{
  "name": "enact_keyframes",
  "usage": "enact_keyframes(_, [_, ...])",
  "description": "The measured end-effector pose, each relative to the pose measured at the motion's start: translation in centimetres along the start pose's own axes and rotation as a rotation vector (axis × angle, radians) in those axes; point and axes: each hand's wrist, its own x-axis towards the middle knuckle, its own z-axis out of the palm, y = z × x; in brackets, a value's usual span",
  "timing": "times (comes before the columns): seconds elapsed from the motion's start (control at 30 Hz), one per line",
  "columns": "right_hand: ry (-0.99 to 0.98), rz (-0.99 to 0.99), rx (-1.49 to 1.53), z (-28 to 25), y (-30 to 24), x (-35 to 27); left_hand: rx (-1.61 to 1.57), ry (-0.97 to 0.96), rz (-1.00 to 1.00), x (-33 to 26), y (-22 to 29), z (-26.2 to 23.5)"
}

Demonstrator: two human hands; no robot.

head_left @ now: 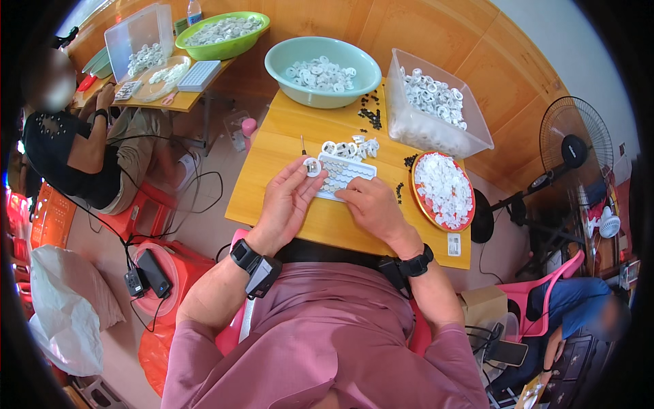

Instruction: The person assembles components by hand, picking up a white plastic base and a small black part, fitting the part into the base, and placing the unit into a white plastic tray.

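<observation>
In the head view, everything sits around one landmark: the small white rectangular plastic grid tray (pixel 343 176) lying flat on the bare yellow wooden tabletop (pixel 286 146), square to the person's body so both hands reach it evenly. The left hand (pixel 286 201) is at the tray's left edge, its thumb and forefinger pinched on a small round white plastic ring part with a metallic centre (pixel 312 166), lifted just off the tray's upper-left corner where it can be seen clearly. The right hand (pixel 371 204) rests on the tray's lower-right edge, fingers curled down and pressing it, apparently steadying it; it grips nothing loose that I can make out. Just beyond the tray lies a loose cluster of the same white rings (pixel 351 147), kept within easy reach, with a thin upright pin-like tool (pixel 303 144) to its left. Further beyond the tray stands a smooth pale-green round plastic basin (pixel 323 72) part-filled with rings; to the tray's upper right a clear, flexible-looking rectangular plastic tub (pixel 436 105) holds more, and scattered small black beads (pixel 371 116) lie between the two. Right of the tray a shallow round red-rimmed dish (pixel 443 191) is heaped with white pieces. Far to the tray's upper left, another person sits at a second wooden table (pixel 170 102).
</observation>
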Motion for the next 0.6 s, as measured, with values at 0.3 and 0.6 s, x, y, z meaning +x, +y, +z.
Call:
enact_keyframes(0.3, [0.035,0.214,0.044,-1.3,1.1,-0.4,0.081,-0.021,-0.096,-0.7,-0.1,0.9])
enact_keyframes(0.6, [-0.069,0.367,0.087,-1.0,0.6,0.1,0.081,-0.095,-0.169,-1.0,-0.6,0.7])
